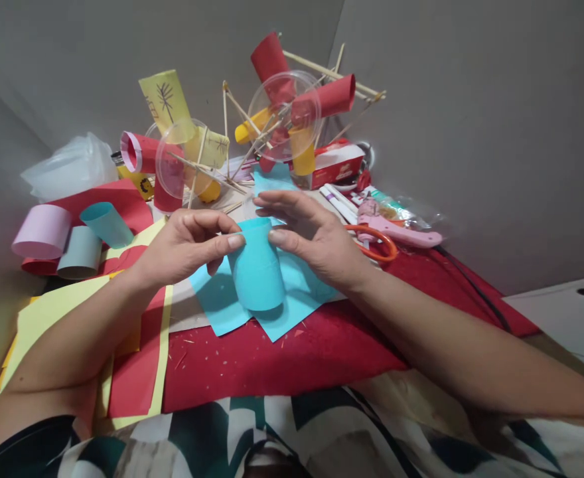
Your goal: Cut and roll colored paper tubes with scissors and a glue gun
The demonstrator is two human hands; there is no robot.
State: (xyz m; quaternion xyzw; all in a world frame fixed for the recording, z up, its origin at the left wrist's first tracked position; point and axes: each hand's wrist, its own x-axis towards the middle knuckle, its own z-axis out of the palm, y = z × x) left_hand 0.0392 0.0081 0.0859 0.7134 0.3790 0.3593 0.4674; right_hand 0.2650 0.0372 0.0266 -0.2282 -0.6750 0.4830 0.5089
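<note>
A light blue paper tube (257, 272) stands upright in front of me over flat blue paper sheets (302, 302). My left hand (187, 245) pinches its upper left rim between thumb and finger. On the other side, the thumb of my right hand (312, 239) touches the tube's upper right edge. The fingers of that hand are stretched out and apart above and behind the rim. The far side of the tube is hidden.
Behind stand two stick frames carrying clear plastic discs (285, 116) with red and yellow paper tubes (324, 98). A pink glue gun (401, 232) and orange-handled scissors (389, 249) lie right. Pink (43, 232) and grey tubes (79, 252) sit left, near yellow paper (48, 325).
</note>
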